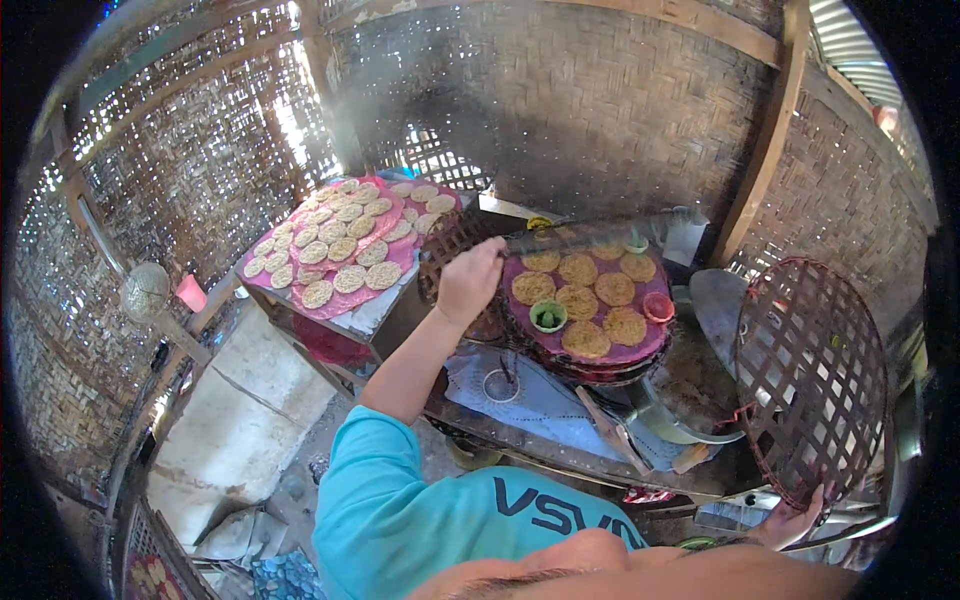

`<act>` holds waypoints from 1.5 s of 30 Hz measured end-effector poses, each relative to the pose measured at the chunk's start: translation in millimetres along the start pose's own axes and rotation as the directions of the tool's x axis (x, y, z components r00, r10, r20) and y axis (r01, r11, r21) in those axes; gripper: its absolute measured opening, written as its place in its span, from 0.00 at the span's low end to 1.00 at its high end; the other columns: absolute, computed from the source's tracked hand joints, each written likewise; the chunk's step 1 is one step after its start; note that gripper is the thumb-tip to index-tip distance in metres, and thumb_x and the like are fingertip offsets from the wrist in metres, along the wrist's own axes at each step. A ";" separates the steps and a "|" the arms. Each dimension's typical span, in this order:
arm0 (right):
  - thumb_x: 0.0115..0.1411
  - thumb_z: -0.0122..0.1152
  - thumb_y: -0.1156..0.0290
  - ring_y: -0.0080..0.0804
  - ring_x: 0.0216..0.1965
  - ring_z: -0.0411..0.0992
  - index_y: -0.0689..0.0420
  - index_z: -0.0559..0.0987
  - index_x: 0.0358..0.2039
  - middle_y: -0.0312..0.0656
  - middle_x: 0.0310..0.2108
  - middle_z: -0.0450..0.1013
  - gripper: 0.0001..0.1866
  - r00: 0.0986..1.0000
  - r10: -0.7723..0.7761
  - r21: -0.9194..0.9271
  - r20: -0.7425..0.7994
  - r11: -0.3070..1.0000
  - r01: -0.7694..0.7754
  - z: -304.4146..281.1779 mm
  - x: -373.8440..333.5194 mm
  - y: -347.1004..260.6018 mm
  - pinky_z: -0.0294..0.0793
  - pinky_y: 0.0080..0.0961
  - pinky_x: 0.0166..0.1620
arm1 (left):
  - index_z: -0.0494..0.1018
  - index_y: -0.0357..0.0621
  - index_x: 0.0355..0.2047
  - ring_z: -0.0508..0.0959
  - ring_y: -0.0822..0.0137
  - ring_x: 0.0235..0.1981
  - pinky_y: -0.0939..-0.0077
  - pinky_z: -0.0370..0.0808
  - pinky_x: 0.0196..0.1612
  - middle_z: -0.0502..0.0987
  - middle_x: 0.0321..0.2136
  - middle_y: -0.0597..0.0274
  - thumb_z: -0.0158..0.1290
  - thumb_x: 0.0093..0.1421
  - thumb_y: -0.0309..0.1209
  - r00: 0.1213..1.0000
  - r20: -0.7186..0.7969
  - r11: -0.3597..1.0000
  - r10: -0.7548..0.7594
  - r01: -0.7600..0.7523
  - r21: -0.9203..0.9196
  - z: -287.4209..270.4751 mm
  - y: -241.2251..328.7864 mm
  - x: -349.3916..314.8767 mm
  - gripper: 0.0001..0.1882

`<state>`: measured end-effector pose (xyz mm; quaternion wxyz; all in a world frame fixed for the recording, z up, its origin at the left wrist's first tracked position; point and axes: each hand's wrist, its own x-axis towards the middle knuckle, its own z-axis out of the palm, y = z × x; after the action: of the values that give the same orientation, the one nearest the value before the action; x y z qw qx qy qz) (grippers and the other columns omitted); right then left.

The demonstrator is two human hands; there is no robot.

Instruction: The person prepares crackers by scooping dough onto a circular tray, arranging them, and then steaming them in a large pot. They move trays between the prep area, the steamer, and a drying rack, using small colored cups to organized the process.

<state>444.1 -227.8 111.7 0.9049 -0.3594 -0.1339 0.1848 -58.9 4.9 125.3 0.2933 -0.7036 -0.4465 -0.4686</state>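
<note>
Woven lattice tray (815, 385) stands nearly upright at my near right, my right hand (795, 520) with fingers curled on its bottom rim. Farther out, my left hand (470, 280) is closed around a long dark tool (590, 238), its long axis running rightward over the round pink tray (585, 350) of flat cakes (580, 300). Beyond that, another pink tray (340, 300) sits far left.

**Teal tee, bare forearms**

The person's short-sleeved T-shirt (400, 510) is bright teal, with dark navy block lettering across the front. The left sleeve ends above the elbow, leaving the left arm (415, 355) bare. The right hand (790, 520) shows no sleeve, and possibly a dark wristband.
</note>
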 end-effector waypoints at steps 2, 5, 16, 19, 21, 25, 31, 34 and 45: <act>0.56 0.50 0.69 0.36 0.48 0.67 0.62 0.62 0.54 0.47 0.48 0.67 0.25 0.999 -0.032 -0.033 -0.044 0.999 0.031 7.1 -3.9 0.0 0.68 0.29 0.47 | 0.72 0.45 0.34 0.75 0.58 0.22 0.68 0.72 0.25 0.76 0.25 0.57 0.53 0.51 0.28 0.964 -0.062 0.964 -0.257 0.252 -0.081 -2.7 -16.8 2.2 0.09; 0.56 0.50 0.69 0.36 0.48 0.67 0.62 0.64 0.53 0.46 0.49 0.66 0.24 0.993 -0.044 0.071 0.109 0.997 0.037 8.5 -3.3 11.2 0.68 0.29 0.46 | 0.73 0.43 0.29 0.74 0.57 0.19 0.69 0.70 0.23 0.73 0.18 0.55 0.54 0.51 0.29 0.854 -0.231 0.883 -0.465 0.431 -0.187 -5.5 -44.8 -11.3 0.06; 0.56 0.48 0.72 0.37 0.47 0.68 0.62 0.66 0.51 0.47 0.47 0.68 0.21 0.994 0.028 0.049 0.104 0.998 -0.033 32.5 -18.8 34.1 0.69 0.34 0.50 | 0.49 0.21 0.54 0.47 0.46 0.61 0.63 0.50 0.60 0.52 0.56 0.33 0.60 0.42 0.47 0.666 0.049 0.662 -0.745 0.727 0.180 70.3 -111.3 -81.4 0.50; 0.56 0.47 0.72 0.38 0.47 0.68 0.62 0.65 0.51 0.48 0.46 0.68 0.21 0.988 -0.015 0.043 0.154 0.999 0.009 36.4 -21.5 41.6 0.68 0.34 0.50 | 0.49 0.29 0.56 0.51 0.49 0.60 0.62 0.56 0.58 0.52 0.57 0.40 0.58 0.44 0.47 0.867 0.188 0.877 -0.462 0.416 0.240 102.0 -88.9 -21.1 0.48; 0.56 0.47 0.72 0.39 0.46 0.68 0.62 0.65 0.52 0.48 0.46 0.68 0.22 0.987 -0.032 0.027 0.160 0.999 0.028 40.1 -25.7 40.3 0.68 0.34 0.49 | 0.50 0.35 0.56 0.52 0.51 0.60 0.58 0.61 0.55 0.53 0.57 0.44 0.58 0.45 0.48 0.812 0.471 0.921 -0.344 0.390 0.001 152.1 -81.2 9.0 0.46; 0.55 0.47 0.71 0.39 0.46 0.68 0.60 0.64 0.52 0.46 0.48 0.67 0.23 0.985 -0.002 -0.004 0.170 1.000 0.003 32.8 -26.9 37.3 0.68 0.32 0.47 | 0.50 0.40 0.57 0.56 0.53 0.58 0.54 0.61 0.54 0.53 0.58 0.48 0.61 0.39 0.53 0.536 0.794 0.921 -0.287 0.383 0.074 232.3 -86.4 27.3 0.51; 0.55 0.48 0.68 0.36 0.45 0.67 0.57 0.64 0.54 0.42 0.46 0.67 0.24 0.994 -0.109 -0.092 0.018 0.990 0.111 19.2 -59.4 12.9 0.70 0.35 0.45 | 0.70 0.36 0.38 0.75 0.51 0.39 0.63 0.72 0.42 0.75 0.37 0.46 0.60 0.37 0.52 0.575 0.753 0.884 -0.321 0.467 0.021 258.5 -115.9 59.8 0.35; 0.56 0.48 0.67 0.35 0.43 0.68 0.57 0.64 0.53 0.42 0.44 0.68 0.23 0.988 -0.135 -0.123 -0.081 0.985 0.125 28.6 -75.3 14.0 0.70 0.35 0.44 | 0.73 0.35 0.31 0.76 0.51 0.36 0.64 0.73 0.39 0.75 0.34 0.46 0.55 0.39 0.57 0.658 0.684 0.878 -0.314 0.476 -0.055 278.7 -88.8 95.0 0.34; 0.57 0.46 0.66 0.36 0.44 0.68 0.59 0.65 0.52 0.42 0.43 0.68 0.23 0.971 -0.200 -0.189 -0.133 0.967 0.173 7.8 -87.0 3.7 0.70 0.35 0.42 | 0.71 0.41 0.43 0.69 0.52 0.48 0.62 0.70 0.47 0.71 0.45 0.49 0.61 0.35 0.50 0.388 0.915 0.973 0.112 0.143 -0.180 361.1 67.3 106.9 0.36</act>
<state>362.4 -258.1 105.1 0.8905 -0.4365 -0.1139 0.0585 162.7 313.9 83.8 -0.0903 -0.8694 -0.4830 -0.0518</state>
